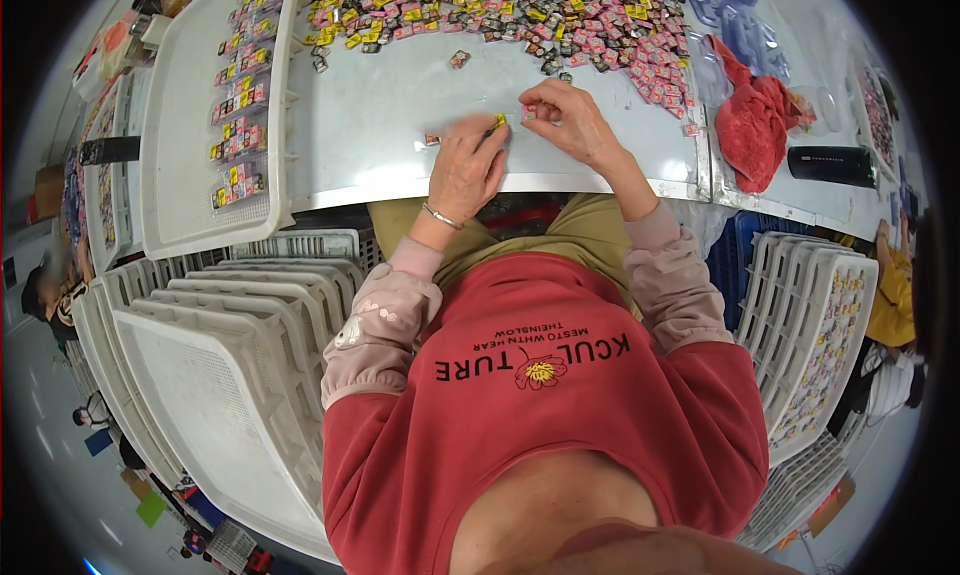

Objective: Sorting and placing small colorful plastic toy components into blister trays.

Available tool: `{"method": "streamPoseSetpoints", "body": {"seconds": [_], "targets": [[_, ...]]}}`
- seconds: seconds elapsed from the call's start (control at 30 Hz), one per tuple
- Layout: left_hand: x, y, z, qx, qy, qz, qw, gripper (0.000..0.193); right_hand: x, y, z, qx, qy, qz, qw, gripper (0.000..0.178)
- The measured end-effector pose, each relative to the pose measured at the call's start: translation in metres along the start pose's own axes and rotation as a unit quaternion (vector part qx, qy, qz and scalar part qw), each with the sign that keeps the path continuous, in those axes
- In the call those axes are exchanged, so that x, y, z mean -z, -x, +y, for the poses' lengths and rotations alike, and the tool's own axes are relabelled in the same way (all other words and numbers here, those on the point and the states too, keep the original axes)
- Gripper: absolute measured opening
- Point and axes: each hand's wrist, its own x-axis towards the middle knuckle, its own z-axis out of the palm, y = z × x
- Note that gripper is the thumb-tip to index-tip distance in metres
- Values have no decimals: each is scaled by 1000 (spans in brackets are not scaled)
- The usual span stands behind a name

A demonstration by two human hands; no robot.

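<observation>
Left of the left hand (468, 165), the desk (360, 125) lies bare as far as the white tray (283, 165), whose raised rim bars a low sideways pass. Ahead of both hands, a bare strip reaches up to the heap of small pieces (590, 20), broken by one loose piece (460, 59) beyond the left hand. Right of the right hand (575, 120), the heap's edge comes down closer, leaving a narrower bare patch beside the wrist; farther right, the crumpled red cloth (752, 135) and black cylinder (830, 165) stand in the way. Between the hands runs a narrow gap.
</observation>
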Motion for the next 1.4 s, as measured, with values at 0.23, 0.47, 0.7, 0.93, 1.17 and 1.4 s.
{"method": "streamPoseSetpoints", "body": {"seconds": [0.23, 0.47, 0.7, 0.93, 1.17, 1.4], "targets": [[-4, 1, -2, -10, 6, 20, 1000, 36, -19, -11, 1, 118, 147, -50, 981, 20], [-3, 1, -2, -8, 12, 39, 999, 34, -31, 4, 2, 102, 60, 4, 993, 17], [-3, 1, -1, 7, 17, 38, 999, 35, -43, 23, 8, 70, 62, 139, 986, 17], [-3, 2, -3, 7, 18, 34, 999, 37, -44, 17, -11, 116, 165, 114, 973, 19], [-2, 0, 0, 4, 15, 33, 999, 36, -42, 15, 1, 35, -11, 120, 992, 16], [-5, 1, -3, 7, 21, 43, 999, 33, -36, -6, -13, -139, 43, 36, 989, 16]]}}
